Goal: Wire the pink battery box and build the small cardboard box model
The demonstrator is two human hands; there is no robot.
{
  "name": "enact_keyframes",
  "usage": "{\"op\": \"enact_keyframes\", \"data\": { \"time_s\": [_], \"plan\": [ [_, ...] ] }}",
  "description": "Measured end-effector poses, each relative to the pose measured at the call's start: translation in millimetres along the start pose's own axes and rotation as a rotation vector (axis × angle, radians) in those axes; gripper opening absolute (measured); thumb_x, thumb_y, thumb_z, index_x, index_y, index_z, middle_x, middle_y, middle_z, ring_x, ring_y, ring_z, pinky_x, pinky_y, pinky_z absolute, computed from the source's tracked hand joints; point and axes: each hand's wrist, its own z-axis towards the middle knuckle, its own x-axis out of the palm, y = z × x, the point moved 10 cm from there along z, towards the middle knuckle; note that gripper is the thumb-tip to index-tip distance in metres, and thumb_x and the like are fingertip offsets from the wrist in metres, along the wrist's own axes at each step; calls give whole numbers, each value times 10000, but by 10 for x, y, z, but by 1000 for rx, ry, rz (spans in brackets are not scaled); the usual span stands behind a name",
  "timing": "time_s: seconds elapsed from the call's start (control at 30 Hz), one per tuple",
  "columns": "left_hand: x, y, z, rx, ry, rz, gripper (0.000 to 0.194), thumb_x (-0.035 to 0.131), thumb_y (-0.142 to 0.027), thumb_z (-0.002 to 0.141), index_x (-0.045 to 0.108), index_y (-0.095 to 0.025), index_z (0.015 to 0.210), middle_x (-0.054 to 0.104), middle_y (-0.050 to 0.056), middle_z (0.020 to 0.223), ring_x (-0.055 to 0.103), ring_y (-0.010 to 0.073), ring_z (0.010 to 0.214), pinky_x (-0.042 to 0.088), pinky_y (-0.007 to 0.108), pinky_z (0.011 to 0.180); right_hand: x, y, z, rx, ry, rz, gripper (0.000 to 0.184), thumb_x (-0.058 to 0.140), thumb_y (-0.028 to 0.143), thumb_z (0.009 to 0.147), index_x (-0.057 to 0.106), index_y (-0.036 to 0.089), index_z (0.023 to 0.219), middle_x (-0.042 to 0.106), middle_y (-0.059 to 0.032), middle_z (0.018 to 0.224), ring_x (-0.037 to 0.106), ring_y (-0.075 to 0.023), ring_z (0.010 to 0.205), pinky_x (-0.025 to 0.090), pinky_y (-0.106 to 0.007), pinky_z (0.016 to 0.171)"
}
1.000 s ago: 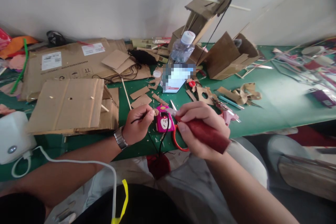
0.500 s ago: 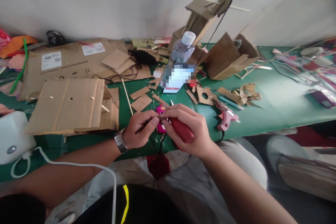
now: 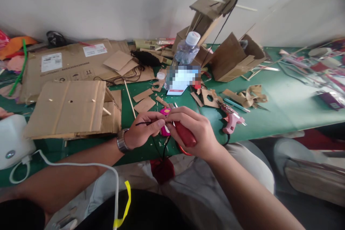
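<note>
My left hand [image 3: 145, 129] is closed, pinching a thin black cord [image 3: 142, 123] between thumb and forefinger. My right hand [image 3: 195, 131] is wrapped round a red-handled tool [image 3: 185, 134]; its working end is hidden by the fingers. A reddish curved part of what may be the same tool shows below that palm. The fingertips of both hands meet, and what lies between them is too small to make out. Just under them on the table is a magenta object [image 3: 165, 111] with a yellow label.
On the green table [image 3: 285, 107] a cardboard box build [image 3: 67, 107] stands left. Behind the hands are a phone [image 3: 180, 81], a bottle [image 3: 187, 50] and cardboard scraps [image 3: 145, 105]. A pink glue gun [image 3: 232, 118] lies right. A white cable [image 3: 81, 165] crosses my left forearm.
The black cord now sticks out further and more plainly left of my left thumb. My right hand has turned slightly, and a reddish curved part has come into view beneath it.
</note>
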Motion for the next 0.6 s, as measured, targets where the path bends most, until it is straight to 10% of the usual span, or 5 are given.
{"op": "enact_keyframes", "data": {
  "time_s": [0.6],
  "plan": [
    [23,83,-11,-58,15,-71,377,863,-470,843,756,-130,965,491,-53,605,382,42,492,270,190,450,23,37,-30,-37,33,-17,121,654,136,988,681,214,1077,761,-87,1084,759,-213,982,631,-349,845]
  ]
}}
